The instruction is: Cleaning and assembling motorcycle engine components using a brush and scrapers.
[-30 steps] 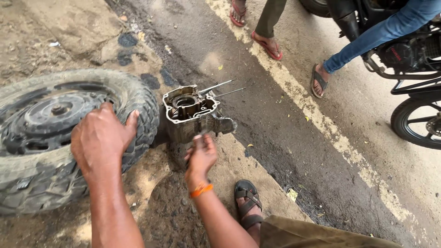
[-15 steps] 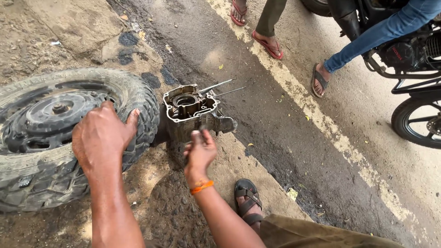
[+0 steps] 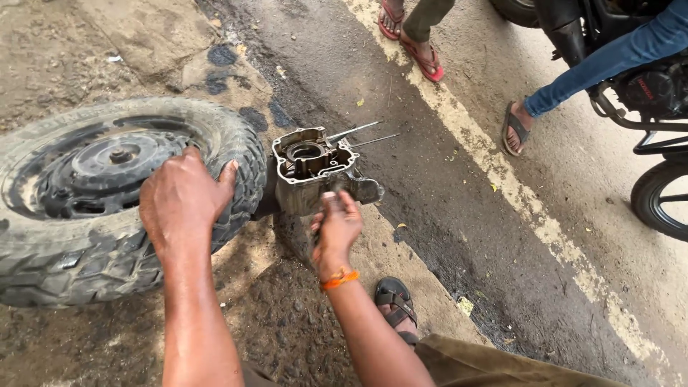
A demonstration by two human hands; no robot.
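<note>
Item: roadside engine work, listed left to right, places given relative to the engine crankcase [image 3: 312, 168]. Far left of it, a worn knobby scooter wheel [image 3: 107, 193] with a dark steel hub lies tilted on the muddy ground [image 3: 287, 315], its tread touching the crankcase's left side. Left hand [image 3: 183, 201]: spread flat, fingers apart, pressed on the tyre's tread just left of the crankcase; it grips nothing, only braces, and sits where it did half a second ago. Crankcase: grimy open aluminium housing, bore facing up, two thin studs [image 3: 362, 135] projecting from its right side toward the road. Right hand [image 3: 337, 226]: just below the crankcase's near edge, fingers curled together against the casing's lower lip; whether they pinch a small tool or part cannot be told. Since a second ago this hand has risen slightly and closed in on the casing, so the work appears to be at the housing's near face. Orange thread band [image 3: 338, 279] on that wrist. Below and right of the crankcase, the person's sandalled foot [image 3: 395, 304]. Well to the right, bystanders' red sandals [image 3: 423, 57], a jeans leg [image 3: 609, 61] and a parked motorcycle [image 3: 645, 86] on the painted road.
</note>
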